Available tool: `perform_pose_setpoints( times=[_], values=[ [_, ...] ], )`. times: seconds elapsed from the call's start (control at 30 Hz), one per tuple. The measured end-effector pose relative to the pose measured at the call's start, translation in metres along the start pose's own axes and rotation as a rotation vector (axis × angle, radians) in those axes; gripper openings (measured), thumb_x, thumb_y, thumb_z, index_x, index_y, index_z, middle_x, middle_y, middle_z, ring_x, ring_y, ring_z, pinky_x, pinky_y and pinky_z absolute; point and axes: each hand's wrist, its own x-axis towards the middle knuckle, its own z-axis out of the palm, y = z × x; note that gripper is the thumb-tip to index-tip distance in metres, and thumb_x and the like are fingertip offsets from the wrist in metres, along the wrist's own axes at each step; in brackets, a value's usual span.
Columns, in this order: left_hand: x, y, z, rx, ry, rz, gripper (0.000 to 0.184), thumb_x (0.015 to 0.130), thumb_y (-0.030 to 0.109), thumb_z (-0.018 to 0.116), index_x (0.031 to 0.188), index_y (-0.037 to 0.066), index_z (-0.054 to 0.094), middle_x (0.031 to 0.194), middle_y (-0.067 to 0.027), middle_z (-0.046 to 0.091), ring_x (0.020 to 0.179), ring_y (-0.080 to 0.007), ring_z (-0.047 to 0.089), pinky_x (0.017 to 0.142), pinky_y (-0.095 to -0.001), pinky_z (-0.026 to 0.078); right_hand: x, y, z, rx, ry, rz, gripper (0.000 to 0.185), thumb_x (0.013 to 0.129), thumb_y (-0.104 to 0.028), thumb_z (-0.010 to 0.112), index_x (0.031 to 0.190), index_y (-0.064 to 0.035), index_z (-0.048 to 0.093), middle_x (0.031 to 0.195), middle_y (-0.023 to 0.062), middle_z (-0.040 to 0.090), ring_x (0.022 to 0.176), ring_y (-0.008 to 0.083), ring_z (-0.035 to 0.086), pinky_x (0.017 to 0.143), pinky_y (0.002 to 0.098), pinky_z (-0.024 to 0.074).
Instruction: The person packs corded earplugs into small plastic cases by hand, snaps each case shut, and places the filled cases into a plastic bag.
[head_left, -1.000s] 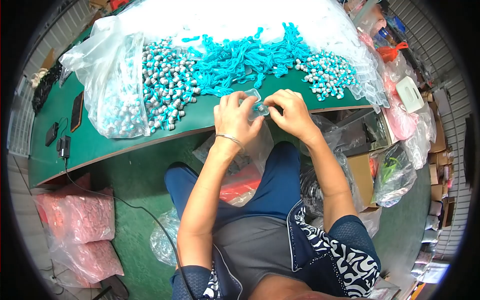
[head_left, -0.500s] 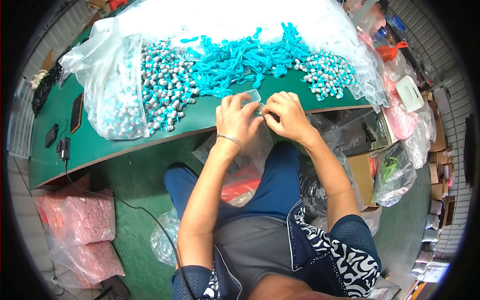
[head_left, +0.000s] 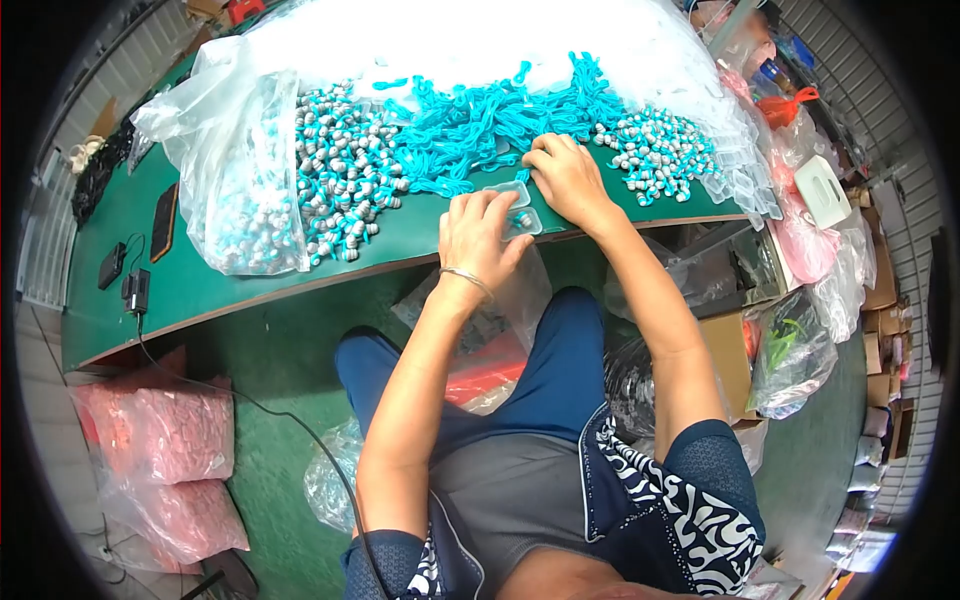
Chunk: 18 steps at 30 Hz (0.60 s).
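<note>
My left hand point(head_left: 474, 238) is closed on a small clear plastic case point(head_left: 524, 222) at the front edge of the green table. The case's lid point(head_left: 513, 190) is raised, and something small and teal lies inside. My right hand point(head_left: 568, 182) is at the front edge of a pile of teal looped cords point(head_left: 470, 125), its fingers curled down on a teal cord point(head_left: 522, 175). Its fingertips are partly hidden. Grey-and-white striped beads with teal ends point(head_left: 345, 160) lie heaped to the left, and smaller similar pieces point(head_left: 660, 150) to the right.
A clear bag of striped pieces point(head_left: 245, 200) stands on the green table point(head_left: 400, 228) at left, near a phone point(head_left: 165, 222). Clear plastic cases point(head_left: 745, 165) are piled at the back and right. A black cable point(head_left: 265, 410) hangs down. Pink-filled bags point(head_left: 180, 440) rest on the floor.
My right hand has moved from the case up and slightly right to the teal cords. My left hand has stayed at the case, whose open interior now shows more.
</note>
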Motion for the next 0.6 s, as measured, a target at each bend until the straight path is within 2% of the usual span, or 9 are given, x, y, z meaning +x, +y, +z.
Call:
perform_pose_setpoints(
  times=[0.13,0.2,0.27,0.33,0.47,0.6],
  values=[
    [0.0,-0.002,-0.001,-0.017,-0.016,0.004,0.064,0.069,0.027,0.08,0.126,0.013,0.056,0.115,-0.0081,0.06,0.108,-0.0308,0.052,0.088,-0.0422,0.042,-0.01,0.005,-0.011,0.05,0.101,-0.014,0.013,0.076,-0.009,0.069,0.089,-0.0119,0.067,0.095,0.0032,0.065,0.093,0.0227,0.06,0.075,0.0391,0.0434],
    [-0.001,-0.004,-0.001,-0.029,-0.023,-0.011,0.066,0.068,0.026,0.08,0.128,0.013,0.054,0.114,-0.0077,0.061,0.108,-0.0305,0.053,0.089,-0.0419,0.042,-0.019,-0.001,-0.024,0.225,0.061,0.113,0.015,0.076,-0.009,0.069,0.091,-0.0109,0.067,0.089,0.0034,0.066,0.088,0.0241,0.062,0.075,0.0394,0.0431],
    [0.0,-0.003,-0.002,-0.04,-0.031,-0.022,0.069,0.067,0.024,0.081,0.129,0.013,0.053,0.113,-0.0073,0.062,0.108,-0.0303,0.053,0.089,-0.0416,0.042,-0.025,-0.012,-0.035,0.287,0.038,0.107,0.016,0.076,-0.009,0.07,0.092,-0.0103,0.067,0.086,0.0034,0.067,0.085,0.0249,0.062,0.076,0.0393,0.0431],
    [0.001,-0.001,-0.004,-0.069,-0.049,-0.055,0.073,0.066,0.022,0.082,0.131,0.013,0.051,0.111,-0.0064,0.063,0.107,-0.0295,0.054,0.089,-0.0415,0.042,-0.029,-0.025,-0.042,0.322,0.066,-0.016,0.016,0.076,-0.009,0.07,0.092,-0.0104,0.066,0.087,0.0029,0.067,0.084,0.0241,0.062,0.077,0.039,0.0433],
    [0.0,-0.003,-0.002,-0.087,-0.051,-0.06,0.072,0.065,0.022,0.083,0.13,0.012,0.052,0.111,-0.0066,0.063,0.107,-0.0292,0.055,0.089,-0.0418,0.042,-0.032,-0.043,-0.047,0.284,0.045,-0.082,0.015,0.075,-0.006,0.071,0.088,-0.0096,0.066,0.083,0.0031,0.065,0.081,0.0222,0.06,0.081,0.0354,0.0395],
    [-0.002,-0.006,-0.001,-0.083,-0.019,-0.033,0.063,0.067,0.023,0.082,0.123,0.011,0.056,0.112,-0.0083,0.063,0.107,-0.0302,0.055,0.089,-0.0422,0.043,-0.036,-0.045,-0.041,0.249,0.05,-0.112,0.017,0.073,-0.008,0.071,0.089,-0.0112,0.065,0.083,0.0015,0.063,0.083,0.0206,0.06,0.081,0.0375,0.0384]
  ],
)
